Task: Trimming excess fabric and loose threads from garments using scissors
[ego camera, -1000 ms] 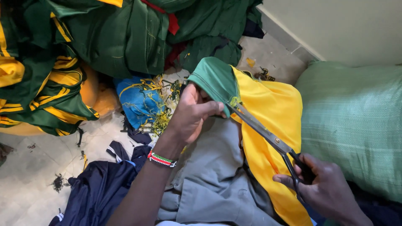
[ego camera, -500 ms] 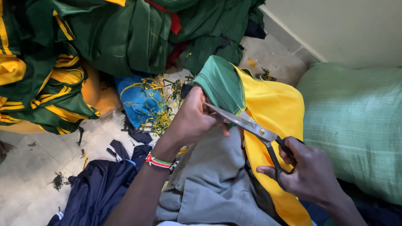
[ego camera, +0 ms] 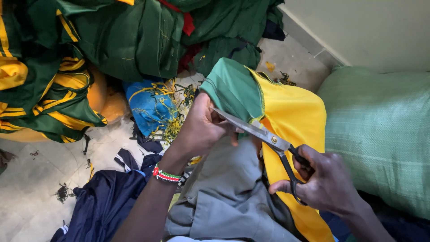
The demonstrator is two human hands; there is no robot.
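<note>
Two hands, the left hand (ego camera: pixel 204 130) and the right hand (ego camera: pixel 327 183), appear at centre and lower right; one pair of scissors (ego camera: pixel 264 136) lies between them. One green-and-yellow garment (ego camera: pixel 286 112), one beaded bracelet (ego camera: pixel 166 175), one blue bag (ego camera: pixel 150 107) at centre left and one green woven sack (ego camera: pixel 380 130) at right are seen.

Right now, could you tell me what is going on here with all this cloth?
A person is working on a green and yellow garment lying over their lap. The left hand grips its green end, while the right hand holds a pair of scissors, the blades pointing at the cloth beside the left fingers. Green and yellow clothes are heaped on the floor beyond, and a green woven sack lies on the right.
</note>
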